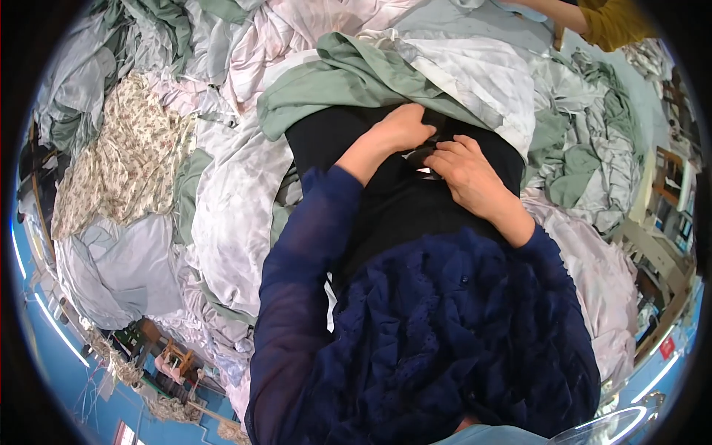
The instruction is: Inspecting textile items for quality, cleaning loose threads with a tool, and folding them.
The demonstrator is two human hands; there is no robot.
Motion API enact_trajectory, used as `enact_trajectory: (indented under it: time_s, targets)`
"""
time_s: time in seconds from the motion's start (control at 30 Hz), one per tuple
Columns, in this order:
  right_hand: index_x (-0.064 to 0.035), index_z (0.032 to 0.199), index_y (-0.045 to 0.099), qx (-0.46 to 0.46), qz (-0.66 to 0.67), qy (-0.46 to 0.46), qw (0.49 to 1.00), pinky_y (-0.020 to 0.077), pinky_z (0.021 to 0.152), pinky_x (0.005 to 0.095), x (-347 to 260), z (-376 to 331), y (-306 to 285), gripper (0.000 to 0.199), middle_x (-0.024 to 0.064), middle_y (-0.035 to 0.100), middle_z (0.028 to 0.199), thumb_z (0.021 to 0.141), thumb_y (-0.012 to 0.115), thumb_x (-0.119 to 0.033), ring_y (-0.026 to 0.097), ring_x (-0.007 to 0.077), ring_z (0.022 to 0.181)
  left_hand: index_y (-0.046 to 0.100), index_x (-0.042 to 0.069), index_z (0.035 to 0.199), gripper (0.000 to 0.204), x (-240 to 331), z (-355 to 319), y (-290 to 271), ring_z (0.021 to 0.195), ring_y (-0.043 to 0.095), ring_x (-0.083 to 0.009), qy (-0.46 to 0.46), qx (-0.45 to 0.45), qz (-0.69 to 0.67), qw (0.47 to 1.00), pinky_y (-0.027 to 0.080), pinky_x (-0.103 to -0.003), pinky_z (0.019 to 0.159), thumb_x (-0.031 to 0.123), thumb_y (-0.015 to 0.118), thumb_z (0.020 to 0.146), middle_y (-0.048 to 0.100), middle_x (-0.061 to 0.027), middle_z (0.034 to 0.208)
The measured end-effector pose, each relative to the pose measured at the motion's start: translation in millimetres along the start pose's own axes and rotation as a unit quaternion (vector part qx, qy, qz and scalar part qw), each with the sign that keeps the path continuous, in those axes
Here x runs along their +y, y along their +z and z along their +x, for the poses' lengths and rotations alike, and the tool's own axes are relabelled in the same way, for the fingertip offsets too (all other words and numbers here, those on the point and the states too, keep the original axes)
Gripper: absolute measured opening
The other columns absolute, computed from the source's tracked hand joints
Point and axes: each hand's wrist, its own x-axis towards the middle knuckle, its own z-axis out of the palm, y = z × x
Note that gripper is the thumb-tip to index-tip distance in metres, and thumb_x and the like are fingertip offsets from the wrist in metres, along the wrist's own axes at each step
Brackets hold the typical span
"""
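My left hand [406, 127] is over my black-clad lap [386, 193], its fingers curled inward and pinched together. My right hand [471, 174] lies just beside it, lower and to the right, with fingers bent over a small dark thing [417, 156]. A bit of white and pink shows under that thing. What it is I cannot make out, as my fingers and the black cloth hide most of it. Past my hands, a green cloth [356, 78] lies folded across my knees, with a white cloth [482, 81] beside it.
Heaps of crumpled pale cloth surround me. A floral cloth [122, 152] lies at the left, and grey-green fabric [582, 152] at the right. At the top right, another person's arm in a mustard sleeve [615, 22] reaches in. Wooden frames [660, 248] stand along the right edge.
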Motion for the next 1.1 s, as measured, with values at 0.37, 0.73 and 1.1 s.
enact_trajectory:
  time_s: [0.37, 0.73, 1.1]
  targets:
    - [-0.0028, 0.113, 0.064, 0.247, 0.177, 0.105, 0.947, 0.0507, 0.069, 0.028, 6, -30, -37, 0.033, 0.0101, 0.066, 0.09, 0.083, 0.059, 0.009, 0.063, 0.0183, 0.076, 0.018, 0.015, 0.154, 0.056, -2, 37, 19, 0.148, 0.009, -0.0287, -0.097, 0.068, 0.322, 0.939, 0.011, -0.045, 0.12, 0.033, 0.026, 0.101, 0.011, -0.0077, 0.161]
    - [0.0016, 0.112, 0.065, 0.321, 0.269, 0.206, 0.884, 0.0418, 0.064, 0.0212, 45, 32, -70, 0.023, 0.0018, 0.062, 0.082, 0.09, 0.063, -0.003, 0.05, 0.0061, 0.07, 0.062, -0.004, 0.11, 0.034, 72, -50, -46, 0.069, 0.067, -0.0192, -0.019, 0.191, -0.201, 0.961, 0.049, -0.032, 0.053, 0.02, 0.068, 0.086, 0.068, -0.0156, 0.095]
    - [0.0024, 0.11, 0.064, 0.293, 0.298, 0.209, 0.884, 0.0436, 0.063, 0.0217, 49, 72, -50, 0.025, 0.0008, 0.063, 0.08, 0.087, 0.067, -0.007, 0.053, 0.0058, 0.07, 0.054, 0.003, 0.098, 0.019, 22, 40, -63, 0.063, 0.06, -0.0137, -0.163, 0.147, -0.638, 0.738, 0.036, -0.02, 0.043, 0.016, 0.066, 0.091, 0.058, -0.0049, 0.082]
